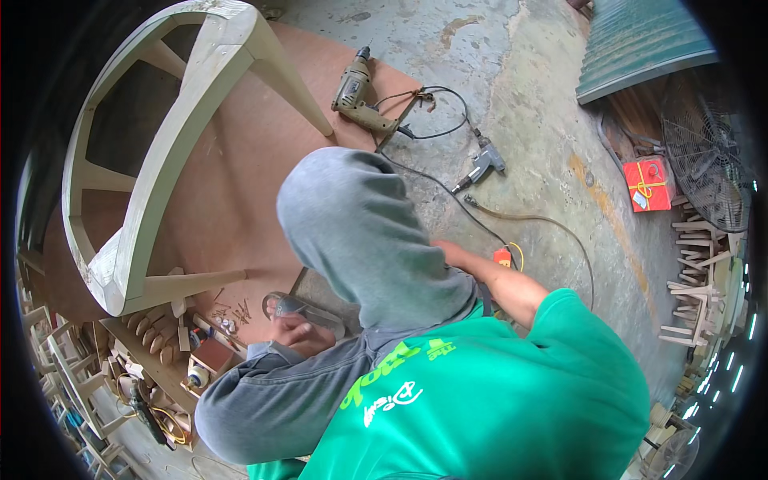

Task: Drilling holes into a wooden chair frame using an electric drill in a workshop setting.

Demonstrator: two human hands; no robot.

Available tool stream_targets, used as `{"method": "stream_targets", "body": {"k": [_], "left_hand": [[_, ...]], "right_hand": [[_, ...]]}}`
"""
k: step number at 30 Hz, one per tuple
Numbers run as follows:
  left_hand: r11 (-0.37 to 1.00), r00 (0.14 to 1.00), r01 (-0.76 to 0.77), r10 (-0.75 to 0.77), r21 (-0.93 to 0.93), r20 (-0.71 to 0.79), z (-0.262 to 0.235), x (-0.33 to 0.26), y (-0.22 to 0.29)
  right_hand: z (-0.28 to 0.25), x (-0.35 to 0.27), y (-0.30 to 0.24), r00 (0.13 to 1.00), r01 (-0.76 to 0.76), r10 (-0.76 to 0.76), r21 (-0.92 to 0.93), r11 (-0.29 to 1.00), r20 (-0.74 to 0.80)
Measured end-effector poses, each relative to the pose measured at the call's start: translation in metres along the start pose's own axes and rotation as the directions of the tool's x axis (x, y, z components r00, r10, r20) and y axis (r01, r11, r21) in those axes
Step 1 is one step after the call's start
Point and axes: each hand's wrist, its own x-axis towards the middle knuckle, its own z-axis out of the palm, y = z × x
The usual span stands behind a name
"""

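I am seated with bent legs, in a green shirt and grey trousers. My bare right forearm reaches forward along my raised right knee (348,196). Part of my right hand (452,254) shows beside it; the fingers are hidden behind the trouser leg. My left hand is out of sight. Below the left trouser cuff, what looks like my bare foot (302,336) rests against a sandal (324,316). A curved, pale wooden chair frame (172,152) with tapered legs stands ahead on the left, on a reddish-brown board (232,200). A corded drill (356,94) lies on the board's far edge.
A grey air tool (482,164), a hose (552,222) and an orange connector (502,257) lie on the concrete. Screws (232,308) are scattered near a parts tray (212,356). Right are a red box (646,184), a fan (704,152) and stacked wooden parts (696,272).
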Motion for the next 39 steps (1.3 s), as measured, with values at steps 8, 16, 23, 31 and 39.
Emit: {"method": "stream_targets", "body": {"k": [8,16,23,31,39], "left_hand": [[0.816,0.986,-0.023,-0.077,0.578,0.148,0.002,0.014,0.037],[0.948,0.992,-0.079,0.043,0.308,0.121,0.015,-0.005,0.027],[0.86,0.945,-0.305,0.22,0.41,0.242,0.006,-0.003,0.045],[0.951,0.956,-0.114,0.026,0.288,0.291,0.015,0.009,0.0],[0.697,0.685,0.687,-0.523,0.208,-0.508,-0.139,-0.128,0.039]], "right_hand": [[-0.022,-0.025,0.014,0.989,-0.025,0.052,0.191,0.981,-0.139],[-0.045,0.037,0.012,0.983,-0.021,0.029,0.047,0.999,-0.182],[-0.071,0.067,-0.034,0.923,0.167,-0.154,0.008,0.986,-0.354],[-0.117,0.077,-0.02,0.813,0.42,-0.394,-0.036,0.907,-0.428],[-0.331,0.199,-0.263,0.813,0.475,-0.092,0.564,0.675,-0.575]]}}
